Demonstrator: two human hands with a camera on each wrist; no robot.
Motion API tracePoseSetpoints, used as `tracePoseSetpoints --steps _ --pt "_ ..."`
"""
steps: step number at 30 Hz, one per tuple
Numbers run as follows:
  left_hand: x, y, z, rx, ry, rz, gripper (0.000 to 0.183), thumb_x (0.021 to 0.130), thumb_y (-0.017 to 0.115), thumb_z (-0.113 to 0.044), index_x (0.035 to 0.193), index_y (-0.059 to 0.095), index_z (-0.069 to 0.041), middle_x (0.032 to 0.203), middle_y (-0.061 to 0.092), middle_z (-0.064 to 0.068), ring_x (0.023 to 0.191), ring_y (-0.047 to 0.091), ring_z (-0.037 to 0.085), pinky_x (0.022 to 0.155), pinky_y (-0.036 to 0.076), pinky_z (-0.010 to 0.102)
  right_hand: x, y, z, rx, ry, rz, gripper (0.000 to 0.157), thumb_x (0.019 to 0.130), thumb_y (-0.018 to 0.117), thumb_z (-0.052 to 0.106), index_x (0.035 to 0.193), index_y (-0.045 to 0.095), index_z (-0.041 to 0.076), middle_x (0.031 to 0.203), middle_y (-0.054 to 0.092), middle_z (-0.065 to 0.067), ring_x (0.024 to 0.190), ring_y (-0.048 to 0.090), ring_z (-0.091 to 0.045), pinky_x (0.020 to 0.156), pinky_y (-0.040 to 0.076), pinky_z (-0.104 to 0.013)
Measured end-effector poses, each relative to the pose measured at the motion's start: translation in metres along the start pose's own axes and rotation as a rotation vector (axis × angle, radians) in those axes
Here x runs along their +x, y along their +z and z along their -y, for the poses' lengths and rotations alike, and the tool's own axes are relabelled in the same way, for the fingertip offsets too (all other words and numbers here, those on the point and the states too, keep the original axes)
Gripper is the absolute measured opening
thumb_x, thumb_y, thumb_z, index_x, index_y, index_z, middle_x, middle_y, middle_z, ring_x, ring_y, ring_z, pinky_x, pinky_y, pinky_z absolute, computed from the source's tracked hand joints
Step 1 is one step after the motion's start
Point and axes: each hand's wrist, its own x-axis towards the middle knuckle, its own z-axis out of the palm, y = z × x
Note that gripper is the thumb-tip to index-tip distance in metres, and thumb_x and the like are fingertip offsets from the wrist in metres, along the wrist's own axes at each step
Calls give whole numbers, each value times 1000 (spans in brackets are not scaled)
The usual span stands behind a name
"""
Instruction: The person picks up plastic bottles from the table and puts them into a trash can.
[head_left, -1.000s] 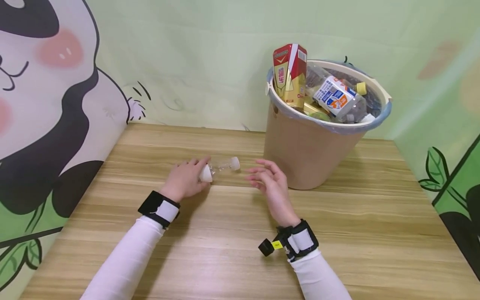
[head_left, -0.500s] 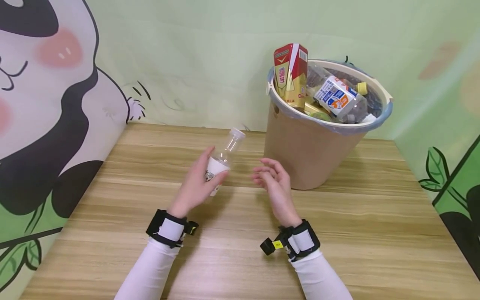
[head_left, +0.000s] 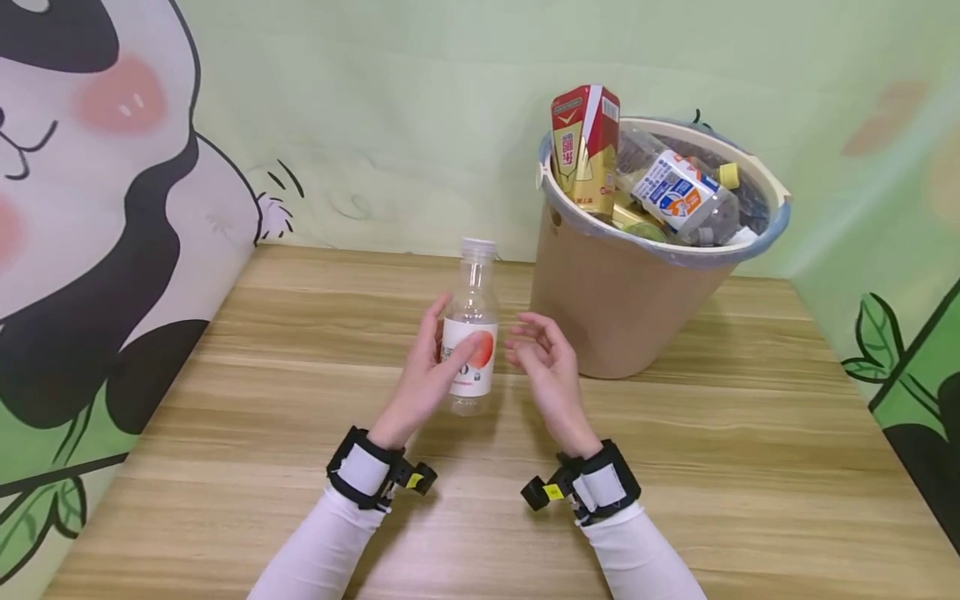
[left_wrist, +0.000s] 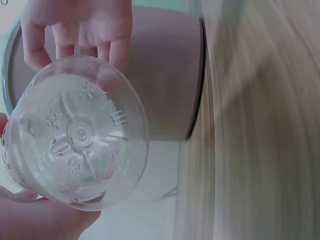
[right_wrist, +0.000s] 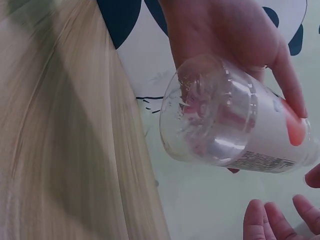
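In the head view a clear plastic bottle [head_left: 482, 354] with a white cap stands tilted up, its white label showing a red-orange fruit. My left hand [head_left: 420, 379] grips it round the label, thumb across the front. The left wrist view looks at the bottle's embossed base [left_wrist: 82, 132], with fingers of the right hand [left_wrist: 82, 30] behind it. Close on the bottle's right, my right hand [head_left: 553, 375] holds nothing, its fingers loosely bent. From the right wrist, the see-through bottle [right_wrist: 235, 120] appears raised off the table, with no liquid visible inside.
A beige bin [head_left: 600, 308] with a bag over its rim stands at the back right. In it lie a red and gold carton [head_left: 583, 150], a labelled plastic bottle [head_left: 678, 196] and other packaging. Beneath is a wooden table [head_left: 712, 467]; a panda-printed backdrop [head_left: 390, 125] stands behind.
My left hand has lifted the bottle from lying on its side, turned it cap upward and brought it right, near the right hand. The right hand has barely moved.
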Motion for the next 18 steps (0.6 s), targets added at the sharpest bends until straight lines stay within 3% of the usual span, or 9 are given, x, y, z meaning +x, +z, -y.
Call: tracePoseSetpoints --steps 5,12,18 --pt "-2 5 -1 -29 11 -33 68 97 53 -18 151 12 -12 125 48 19 107 55 32 90 48 44 -1 2 0 -3 -26 20 37 93 49 -1 130 48 3 121 52 -20 107 56 -34 94 45 -56" --pt "-3 10 0 -48 26 -31 69 98 51 -17 151 8 -9 129 46 20 112 52 33 96 45 46 -4 7 3 -76 -66 75 44 93 51 -1 136 45 8 126 49 -18 111 55 -30 97 46 -42" --pt "-6 13 0 -47 1 -8 63 103 38 -16 153 -1 -13 143 36 18 124 44 29 105 37 44 -5 9 2 -100 -93 111 50 93 50 0 141 40 9 124 49 -18 110 56 -32 98 45 -42"
